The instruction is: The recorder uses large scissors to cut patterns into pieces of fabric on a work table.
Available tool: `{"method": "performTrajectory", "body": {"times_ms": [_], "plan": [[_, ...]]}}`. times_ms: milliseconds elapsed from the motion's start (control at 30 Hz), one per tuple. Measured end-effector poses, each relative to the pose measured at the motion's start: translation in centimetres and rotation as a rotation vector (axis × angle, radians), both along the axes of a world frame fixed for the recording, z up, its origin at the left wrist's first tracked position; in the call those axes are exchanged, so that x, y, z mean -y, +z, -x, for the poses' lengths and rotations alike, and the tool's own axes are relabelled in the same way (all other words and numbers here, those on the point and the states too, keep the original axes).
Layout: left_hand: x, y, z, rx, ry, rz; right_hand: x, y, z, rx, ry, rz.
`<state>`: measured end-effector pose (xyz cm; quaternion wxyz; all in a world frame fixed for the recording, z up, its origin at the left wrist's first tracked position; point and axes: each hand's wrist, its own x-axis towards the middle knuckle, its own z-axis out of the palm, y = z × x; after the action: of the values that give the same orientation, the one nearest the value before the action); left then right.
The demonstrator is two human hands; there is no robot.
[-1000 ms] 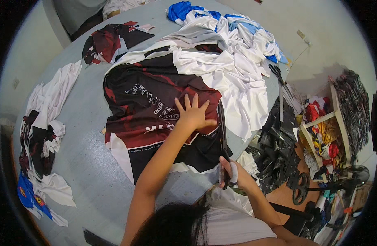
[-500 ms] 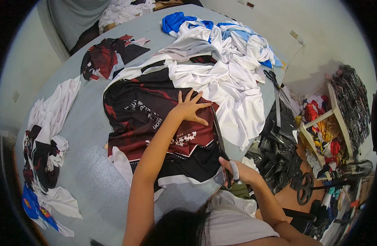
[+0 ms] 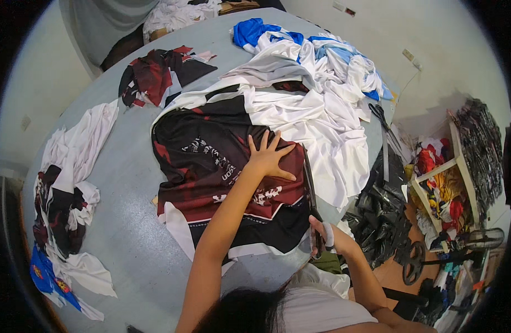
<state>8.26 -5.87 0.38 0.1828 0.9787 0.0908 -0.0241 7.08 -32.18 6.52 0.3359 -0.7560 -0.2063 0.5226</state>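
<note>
My left hand lies flat, fingers spread, on a black and maroon printed cloth panel with white lettering and white edges. At the panel's right edge my right hand is closed round the handles of long dark scissors. Their blades point away from me along that edge, beside white cloth. A pale grey wrap shows on my right hand. Part of the scissor handles is hidden by my fingers.
Cloth scraps lie at the far left, with more white, black and blue pieces along the left edge. Blue and white cloth is heaped at the back. Another pair of scissors rests at the table's right edge, above black plastic bags.
The whole view has shifted, so the table and cloth appear farther right. My left hand keeps its place on the panel, and the scissors stay along its right edge.
</note>
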Motion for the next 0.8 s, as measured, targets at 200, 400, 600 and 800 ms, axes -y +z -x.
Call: {"method": "performTrajectory", "body": {"times_ms": [200, 400, 600, 800], "plan": [[0.3, -0.1, 0.1, 0.013, 0.025, -0.008, -0.1, -1.5, 0.5, 0.107, -0.095, 0.075], [0.4, 0.1, 0.2, -0.022, 0.044, -0.009, 0.0, -1.3, 0.5, 0.093, -0.121, 0.036], [0.6, 0.1, 0.3, -0.043, 0.070, 0.010, -0.3, -0.9, 0.8, 0.074, -0.177, 0.043], [0.7, 0.0, 0.4, -0.053, 0.087, -0.009, -0.3, -0.9, 0.6, 0.071, -0.162, 0.016]]}}
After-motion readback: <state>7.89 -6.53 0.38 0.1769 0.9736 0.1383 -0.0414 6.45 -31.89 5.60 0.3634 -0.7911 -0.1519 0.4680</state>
